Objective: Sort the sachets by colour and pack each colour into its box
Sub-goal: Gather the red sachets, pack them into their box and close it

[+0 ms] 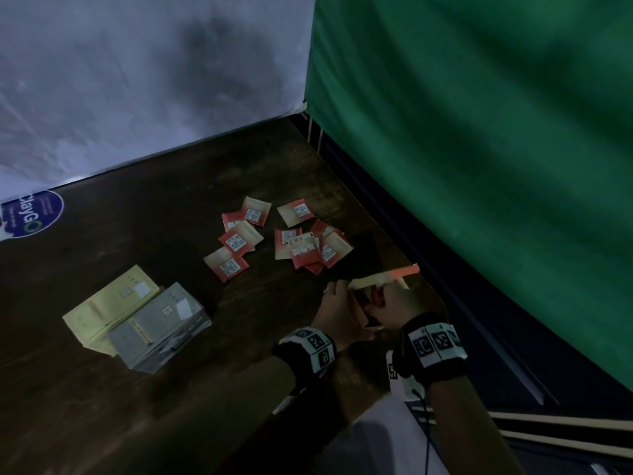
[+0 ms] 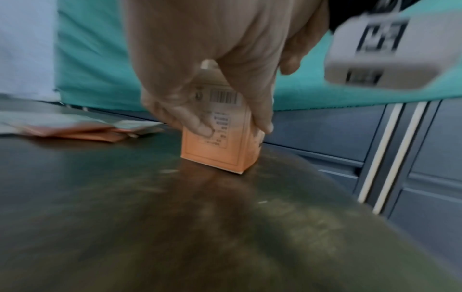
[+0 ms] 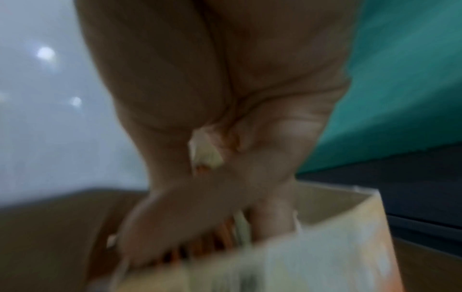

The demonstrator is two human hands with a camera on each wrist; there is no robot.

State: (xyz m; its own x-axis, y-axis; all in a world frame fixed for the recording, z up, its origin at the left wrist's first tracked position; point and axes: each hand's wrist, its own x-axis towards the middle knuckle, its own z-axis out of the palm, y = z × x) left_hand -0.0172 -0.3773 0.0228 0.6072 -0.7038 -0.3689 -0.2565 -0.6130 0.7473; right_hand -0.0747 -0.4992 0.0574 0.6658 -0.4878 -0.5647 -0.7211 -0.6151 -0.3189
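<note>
An orange box (image 1: 383, 276) stands upright near the table's right edge, its top flap raised. My left hand (image 1: 337, 310) grips the box (image 2: 217, 152) around its sides, thumb on the printed face. My right hand (image 1: 394, 301) is at the open top of the box (image 3: 332, 205), its fingers (image 3: 270, 215) reaching inside and pinching red sachets (image 3: 220, 243) whose edges show in the opening; this view is blurred. Several loose red sachets (image 1: 236, 241) lie scattered on the dark table (image 1: 171, 217) beyond my hands, also low at left as red sachets (image 2: 75, 130).
A yellow box (image 1: 109, 299) and a grey box (image 1: 157, 327) lie side by side at the left. A round sticker (image 1: 34, 214) sits at the table's far left. A green cloth (image 1: 479, 132) hangs along the right edge, and a white wall (image 1: 137, 80) stands behind.
</note>
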